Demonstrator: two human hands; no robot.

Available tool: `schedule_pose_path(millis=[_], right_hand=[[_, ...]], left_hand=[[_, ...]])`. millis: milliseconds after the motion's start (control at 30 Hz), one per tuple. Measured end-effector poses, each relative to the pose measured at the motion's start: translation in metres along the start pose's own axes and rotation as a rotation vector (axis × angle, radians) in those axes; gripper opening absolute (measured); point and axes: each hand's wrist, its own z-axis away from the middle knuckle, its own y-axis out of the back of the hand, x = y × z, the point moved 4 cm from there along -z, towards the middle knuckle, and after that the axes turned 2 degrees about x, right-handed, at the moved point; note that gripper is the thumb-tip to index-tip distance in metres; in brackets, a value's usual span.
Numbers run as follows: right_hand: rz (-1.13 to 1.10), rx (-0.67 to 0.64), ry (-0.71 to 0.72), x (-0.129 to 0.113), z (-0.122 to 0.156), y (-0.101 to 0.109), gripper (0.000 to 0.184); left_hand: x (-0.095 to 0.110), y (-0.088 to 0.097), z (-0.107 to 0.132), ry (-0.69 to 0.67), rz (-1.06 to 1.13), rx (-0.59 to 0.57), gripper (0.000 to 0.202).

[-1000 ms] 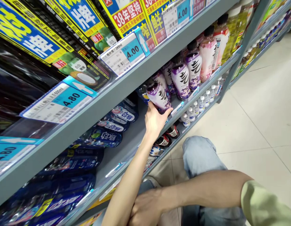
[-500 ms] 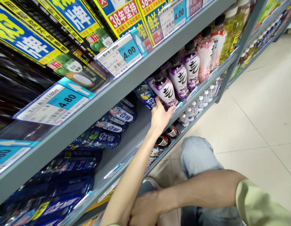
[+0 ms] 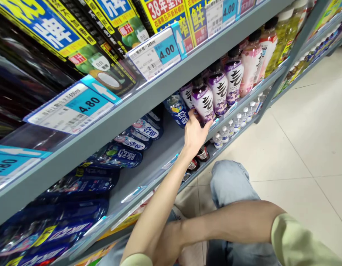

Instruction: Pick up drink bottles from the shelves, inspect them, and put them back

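My left hand (image 3: 197,132) reaches to the middle shelf, its thumb and fingers around the base of a purple-and-white labelled drink bottle (image 3: 203,101). The bottle stands upright at the front of its row, beside similar purple-labelled bottles (image 3: 218,88). Just left of it is a blue drink bottle (image 3: 177,111), close to my fingertips. My right arm crosses low in front of me, and my right hand (image 3: 167,240) lies behind my left forearm, its fingers hidden.
Blue bottles (image 3: 123,155) lie along the shelf at left. Above runs a grey shelf edge (image 3: 149,94) with price tags (image 3: 77,107) and coconut drink cartons (image 3: 57,33). Small white-capped bottles (image 3: 237,122) stand below. My knee (image 3: 229,177) is over the tiled floor (image 3: 304,147).
The view has shifted slightly, so the shelf tags sit further right. My left hand stays at the same bottle, which sits slightly closer to its neighbour. My right hand is more hidden behind my left forearm.
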Motion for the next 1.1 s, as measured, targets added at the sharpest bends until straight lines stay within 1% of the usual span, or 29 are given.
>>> schedule_pose_path(millis=[67,100,133,167,200,233,267,300,333,367,400,433,500,533,600,633,667,733,800,867,900,933,1000,1100], right_hand=[[-0.077,-0.008,0.083,-0.004,0.001,-0.010,0.013],[-0.097,-0.020,0.088,-0.004,0.002,-0.013,0.015],[-0.103,-0.038,0.059,-0.003,0.004,-0.016,0.017],[-0.103,-0.064,0.020,-0.002,0.005,-0.018,0.019],[-0.103,-0.101,-0.009,-0.001,0.007,-0.018,0.020],[-0.104,-0.144,-0.032,-0.001,0.008,-0.018,0.020],[-0.110,-0.189,-0.045,-0.002,0.009,-0.017,0.021],[-0.116,-0.232,-0.050,-0.003,0.010,-0.017,0.026],[-0.125,-0.271,-0.052,-0.004,0.010,-0.016,0.033],[-0.135,-0.300,-0.071,-0.005,0.010,-0.016,0.040],[-0.145,-0.321,-0.105,-0.006,0.010,-0.017,0.044],[-0.154,-0.340,-0.149,-0.007,0.010,-0.018,0.045],[-0.160,-0.380,-0.227,-0.008,0.014,-0.022,0.043],[-0.155,-0.396,-0.244,-0.009,0.016,-0.025,0.041],[-0.136,-0.426,-0.232,-0.012,0.021,-0.031,0.035],[-0.128,-0.436,-0.218,-0.014,0.023,-0.034,0.035],[-0.118,-0.445,-0.201,-0.017,0.026,-0.038,0.035],[-0.104,-0.447,-0.157,-0.024,0.029,-0.045,0.035],[-0.104,-0.444,-0.106,-0.034,0.032,-0.052,0.033],[-0.109,-0.442,-0.077,-0.045,0.036,-0.060,0.033],[-0.116,-0.448,-0.069,-0.050,0.038,-0.064,0.033],[-0.116,-0.457,-0.071,-0.055,0.040,-0.068,0.033],[-0.114,-0.483,-0.085,-0.060,0.045,-0.076,0.034],[-0.107,-0.531,-0.122,-0.063,0.051,-0.088,0.036]], left_hand=[[0.001,0.018,0.017,-0.077,-0.009,0.067,0.055],[0.002,0.031,0.029,-0.127,-0.043,0.072,0.044],[0.002,0.045,0.043,-0.181,-0.095,0.040,0.029],[0.003,0.058,0.060,-0.259,-0.151,-0.057,0.013],[0.002,0.071,0.078,-0.352,-0.208,-0.206,0.011],[0.001,0.085,0.099,-0.464,-0.272,-0.345,0.017],[-0.002,0.099,0.121,-0.577,-0.336,-0.473,0.019],[-0.006,0.113,0.143,-0.662,-0.399,-0.562,0.020],[-0.013,0.129,0.163,-0.696,-0.454,-0.612,0.019],[-0.020,0.143,0.183,-0.691,-0.503,-0.641,0.019],[-0.029,0.158,0.202,-0.663,-0.542,-0.641,0.019],[-0.038,0.173,0.220,-0.618,-0.578,-0.615,0.019],[-0.054,0.204,0.256,-0.520,-0.624,-0.502,0.020],[-0.062,0.218,0.274,-0.458,-0.640,-0.440,0.019],[-0.075,0.242,0.312,-0.321,-0.654,-0.313,0.017],[-0.081,0.250,0.331,-0.242,-0.647,-0.257,0.017],[-0.084,0.255,0.350,-0.159,-0.623,-0.206,0.018],[-0.087,0.257,0.386,0.011,-0.542,-0.085,0.021],[-0.084,0.249,0.418,0.157,-0.457,0.106,0.024],[-0.075,0.237,0.445,0.253,-0.428,0.334,0.022],[-0.071,0.229,0.456,0.295,-0.418,0.397,0.022],[-0.066,0.221,0.466,0.330,-0.411,0.442,0.023],[-0.057,0.209,0.483,0.369,-0.389,0.473,0.024],[-0.047,0.202,0.504,0.349,-0.340,0.506,0.026]])
